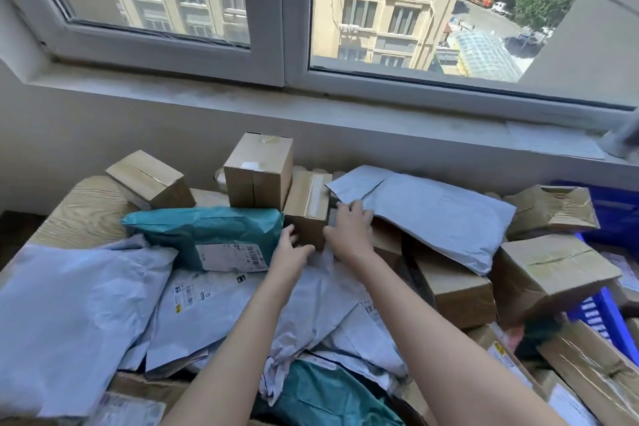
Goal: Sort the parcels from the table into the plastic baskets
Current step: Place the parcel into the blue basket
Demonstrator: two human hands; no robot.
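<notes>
A small brown cardboard box (307, 204) with clear tape lies in the middle of the parcel pile, below a taller upright box (257, 171). My left hand (294, 247) grips its lower left corner, fingers curled on the front face. My right hand (349, 230) grips its right side, fingers over the top edge beside a grey poly mailer (432, 214). A teal mailer (204, 232) with a white label lies just left of the box. A blue plastic basket (601, 315) stands at the right, holding several cardboard boxes.
White and grey mailers (69, 315) cover the wooden table (83, 211) in front. More boxes (150, 180) sit at the back left and at the right (549, 273). A white wall and window sill (311, 104) run right behind the pile.
</notes>
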